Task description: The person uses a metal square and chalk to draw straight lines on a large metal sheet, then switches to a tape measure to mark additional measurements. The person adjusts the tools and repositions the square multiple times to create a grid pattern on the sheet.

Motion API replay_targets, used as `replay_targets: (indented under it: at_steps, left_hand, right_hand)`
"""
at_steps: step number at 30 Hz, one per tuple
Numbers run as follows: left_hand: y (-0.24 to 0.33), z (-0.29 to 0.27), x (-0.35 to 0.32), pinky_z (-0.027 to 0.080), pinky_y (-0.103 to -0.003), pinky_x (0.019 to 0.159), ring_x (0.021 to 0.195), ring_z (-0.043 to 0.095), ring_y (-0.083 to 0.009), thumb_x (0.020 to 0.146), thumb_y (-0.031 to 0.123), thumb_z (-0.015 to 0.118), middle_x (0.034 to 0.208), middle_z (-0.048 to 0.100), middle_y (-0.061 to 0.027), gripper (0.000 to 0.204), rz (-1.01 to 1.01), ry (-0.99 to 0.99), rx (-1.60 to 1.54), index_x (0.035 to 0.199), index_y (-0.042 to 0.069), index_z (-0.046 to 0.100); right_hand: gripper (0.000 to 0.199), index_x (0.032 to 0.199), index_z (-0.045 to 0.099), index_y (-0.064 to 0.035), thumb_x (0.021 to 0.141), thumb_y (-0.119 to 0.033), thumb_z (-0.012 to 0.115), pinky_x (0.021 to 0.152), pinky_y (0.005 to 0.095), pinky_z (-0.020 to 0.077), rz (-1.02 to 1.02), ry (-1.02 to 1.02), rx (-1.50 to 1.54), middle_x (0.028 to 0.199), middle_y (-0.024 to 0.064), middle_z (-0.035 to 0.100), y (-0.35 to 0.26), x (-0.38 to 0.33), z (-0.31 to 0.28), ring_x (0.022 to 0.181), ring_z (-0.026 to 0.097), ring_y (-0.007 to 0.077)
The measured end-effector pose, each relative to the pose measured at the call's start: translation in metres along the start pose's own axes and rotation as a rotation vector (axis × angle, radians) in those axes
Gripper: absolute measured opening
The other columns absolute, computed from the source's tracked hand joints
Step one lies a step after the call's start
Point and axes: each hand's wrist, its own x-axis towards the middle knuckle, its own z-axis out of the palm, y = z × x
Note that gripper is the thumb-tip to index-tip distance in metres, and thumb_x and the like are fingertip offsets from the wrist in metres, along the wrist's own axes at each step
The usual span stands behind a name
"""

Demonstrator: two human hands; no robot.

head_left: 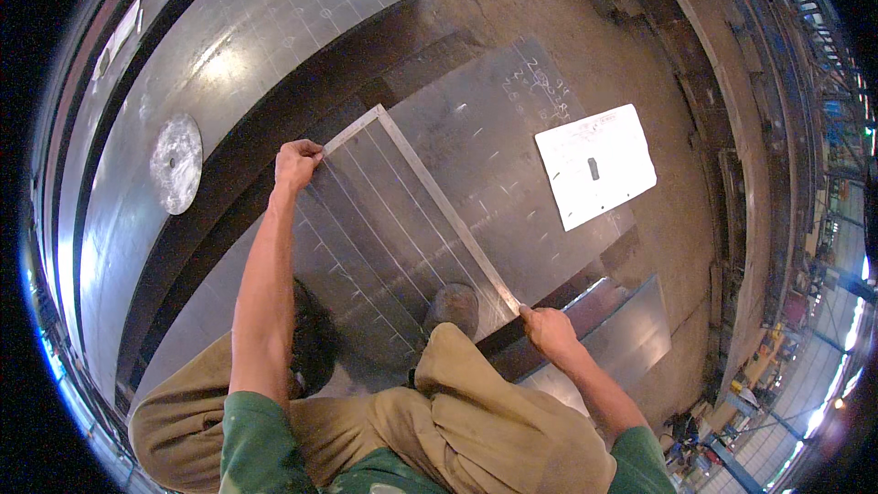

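Note:
A metal carpenter's square (441, 190) lies on a dark steel plate (485, 137), its corner pointing away from me. My left hand (297, 165) pinches the end of the short arm near the plate's left edge. At the near right, the end of the long arm is between the fingers of my right hand (549, 329), by the plate's edge. Several pale parallel lines with short cross marks run along the plate on the left of the long arm. Chalk writing is on the plate's far corner.
White paper (599, 165) with a small dark object (594, 169) on it lies at the plate's right. A large marked sheet (247, 46) with a round disc (176, 163) stands to the left. My boot (453, 309) is on the plate. Smaller shiny plates (631, 325) lie at the right.

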Motion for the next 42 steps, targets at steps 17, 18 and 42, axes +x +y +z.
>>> replay_targets:
  at_steps: [17, 18, 42]
  left_hand:
    - [-0.006, -0.002, 0.0, 0.054, -0.032, 0.08, 0.087, 0.073, -0.0205, 0.081, 0.012, 0.076, 0.095, 0.077, -0.0094, 0.02, 0.005, -0.001, -0.016, 0.1, 0.007, 0.077]
    - [-0.003, -0.001, 0.0, 0.054, -0.032, 0.08, 0.087, 0.073, -0.0201, 0.081, 0.012, 0.076, 0.095, 0.077, -0.0094, 0.02, 0.006, 0.0, -0.018, 0.1, 0.007, 0.077]
    - [0.025, 0.015, 0.018, 0.046, -0.03, 0.071, 0.076, 0.061, -0.0133, 0.085, 0.014, 0.076, 0.084, 0.07, -0.0037, 0.019, -0.047, -0.101, -0.258, 0.099, 0.001, 0.075]
  right_hand:
    - [0.021, 0.095, 0.064, 0.0001, 0.091, -0.014, 0.049, 0.072, 0.0513, 0.0545, 0.043, -0.014, -0.029, 0.083, 0.0228, 0.069, -0.008, -0.02, 0.001, 0.082, 0.069, 0.0412]
    - [0.021, 0.094, 0.065, 0.0004, 0.091, -0.014, 0.049, 0.073, 0.0511, 0.0547, 0.051, -0.023, -0.029, 0.084, 0.0229, 0.069, -0.008, -0.02, 0.0, 0.083, 0.069, 0.0411]
    - [0.018, 0.072, 0.068, -0.0003, 0.079, -0.016, 0.06, 0.064, 0.0517, 0.0553, 0.1, -0.078, 0.054, 0.072, 0.0271, 0.066, 0.02, -0.041, 0.053, 0.07, 0.068, 0.0444]
